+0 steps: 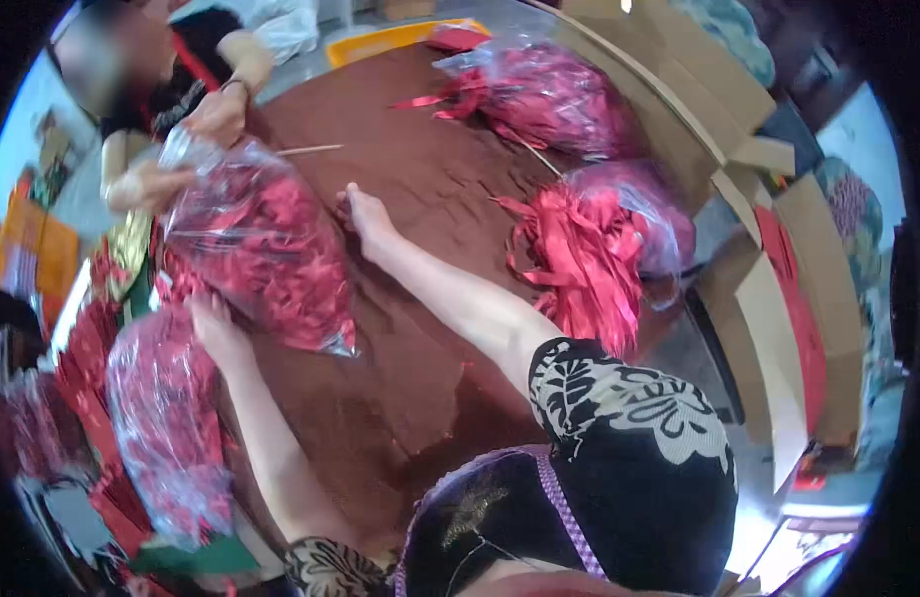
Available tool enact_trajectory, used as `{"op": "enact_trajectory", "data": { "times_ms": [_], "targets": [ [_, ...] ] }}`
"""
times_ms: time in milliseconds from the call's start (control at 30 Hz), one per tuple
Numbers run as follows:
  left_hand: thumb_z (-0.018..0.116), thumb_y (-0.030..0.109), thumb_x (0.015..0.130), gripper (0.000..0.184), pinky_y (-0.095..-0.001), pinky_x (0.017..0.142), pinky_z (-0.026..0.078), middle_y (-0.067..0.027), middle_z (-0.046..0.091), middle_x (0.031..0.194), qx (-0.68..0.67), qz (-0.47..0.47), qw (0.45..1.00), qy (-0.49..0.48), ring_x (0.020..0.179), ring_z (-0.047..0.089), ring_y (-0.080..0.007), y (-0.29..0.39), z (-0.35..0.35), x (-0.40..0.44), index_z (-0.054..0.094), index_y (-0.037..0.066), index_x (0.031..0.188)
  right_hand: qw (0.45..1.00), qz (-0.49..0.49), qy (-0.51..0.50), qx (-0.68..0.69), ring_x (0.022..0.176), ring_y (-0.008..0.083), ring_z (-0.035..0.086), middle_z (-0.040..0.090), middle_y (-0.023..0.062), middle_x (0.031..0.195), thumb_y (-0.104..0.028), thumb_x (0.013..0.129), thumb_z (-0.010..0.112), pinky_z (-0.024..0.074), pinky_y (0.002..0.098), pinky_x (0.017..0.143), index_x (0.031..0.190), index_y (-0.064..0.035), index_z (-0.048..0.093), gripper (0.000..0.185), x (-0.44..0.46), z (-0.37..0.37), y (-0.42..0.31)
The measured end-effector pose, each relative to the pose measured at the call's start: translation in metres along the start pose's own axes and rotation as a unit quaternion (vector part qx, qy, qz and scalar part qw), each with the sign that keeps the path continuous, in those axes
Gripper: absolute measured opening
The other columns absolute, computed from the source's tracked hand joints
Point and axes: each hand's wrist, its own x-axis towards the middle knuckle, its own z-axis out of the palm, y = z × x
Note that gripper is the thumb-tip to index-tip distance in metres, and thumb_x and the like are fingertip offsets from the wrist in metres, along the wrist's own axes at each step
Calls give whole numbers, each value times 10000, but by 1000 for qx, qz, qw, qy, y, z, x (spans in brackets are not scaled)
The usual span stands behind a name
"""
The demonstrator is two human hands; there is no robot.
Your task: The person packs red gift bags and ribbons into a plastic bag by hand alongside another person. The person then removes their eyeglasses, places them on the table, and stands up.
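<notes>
My left hand (217, 326) is closed at the upper end of a clear plastic bag (166, 418) filled with red ribbon-like strips, at the table's left side. Just above it, a second clear bag (266, 249) of red strips lies tilted on the table. Another person's hands (206, 129) grip that bag's gathered top. To its right, my right hand (367, 221) hovers over the brown tabletop with fingers curled. What those fingers hold, if anything, is too small to make out.
The table has a brown cover (410, 378). Loose red ribbons (584, 259) spill from a bag at right, and another filled bag (559, 99) lies at the back. A thin stick (312, 149) lies near the co-worker. Cardboard boxes (709, 80) line the right; a yellow crate (380, 42) stands behind.
</notes>
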Motion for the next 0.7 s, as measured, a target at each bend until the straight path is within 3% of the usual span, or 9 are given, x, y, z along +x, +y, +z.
{"op": "enact_trajectory", "data": {
  "times_ms": [67, 167, 300, 367, 433, 467, 567, 600, 700],
  "targets": [
    [303, 355, 927, 520, -392, 989, 299, -196, 445, 1218, 9, 19, 1000, 17, 1139, 427, -286, 9, -3, -5, 358, -63, 1232, 998, -45, 30, 24, 839, 156, 543, 578, 44, 904, -303, 901, 422, 418, 276, 728, 985, -34, 569, 318, -20, -8, -13],
    [329, 244, 909, 404, -366, 872, 421, -174, 499, 1129, 133, 192, 972, -21, 1071, 479, -268, 39, 6, -37, 435, -67, 1143, 989, -145, 37, 22, 843, 126, 534, 578, 33, 888, -184, 878, 444, 416, 264, 717, 991, -22, 568, 232, -51, -26, -23],
    [347, 261, 912, 408, -374, 839, 438, -180, 504, 1121, 39, 212, 974, -74, 1054, 486, -298, 166, 56, -132, 443, -59, 1148, 971, -234, -44, -18, 889, 100, 521, 576, 36, 918, -114, 869, 451, 409, 232, 759, 990, -17, 561, 190, -144, -53, -63],
    [334, 361, 917, 490, -400, 855, 424, -218, 491, 1133, -18, 342, 909, -238, 1051, 485, -321, 198, 77, -178, 416, -39, 1188, 958, -265, -85, -75, 927, 102, 519, 577, 41, 936, -76, 864, 451, 403, 235, 813, 1013, -11, 553, 192, -185, -94, -83],
    [294, 488, 895, 586, -470, 956, 317, -213, 488, 1137, -79, 307, 849, -424, 1079, 460, -362, 240, 90, -224, 438, 8, 1198, 945, -285, -89, -135, 920, 106, 535, 579, 45, 938, -66, 866, 445, 410, 243, 822, 1032, -4, 542, 202, -215, -132, -91],
    [294, 488, 895, 586, -470, 956, 317, -213, 488, 1137, -78, 303, 850, -424, 1079, 460, -362, 260, 96, -244, 438, 8, 1198, 938, -286, -86, -175, 900, 107, 545, 579, 47, 939, -67, 867, 442, 419, 244, 808, 1031, -6, 543, 202, -229, -153, -95],
    [323, 455, 876, 547, -457, 928, 332, -209, 506, 1067, 77, 424, 691, -581, 1001, 484, -340, 299, 116, -299, 466, 14, 1166, 931, -257, -62, -250, 828, 108, 568, 585, 47, 918, -57, 868, 429, 443, 246, 763, 1029, -18, 548, 204, -269, -211, -99],
    [326, 451, 875, 543, -456, 925, 333, -209, 506, 1064, 76, 423, 682, -592, 997, 484, -339, 296, 116, -311, 466, 13, 1164, 944, -190, -50, -264, 776, 100, 572, 586, 39, 874, -53, 869, 421, 454, 241, 723, 1011, -22, 551, 196, -279, -233, -97],
    [333, 438, 871, 532, -454, 915, 338, -210, 507, 1056, 63, 416, 650, -632, 986, 486, -336, 274, 125, -343, 467, 9, 1156, 937, -241, -27, -250, 674, 91, 553, 582, 37, 755, -55, 851, 446, 455, 237, 618, 974, -21, 553, 167, -296, -293, -71]
  ]
}}
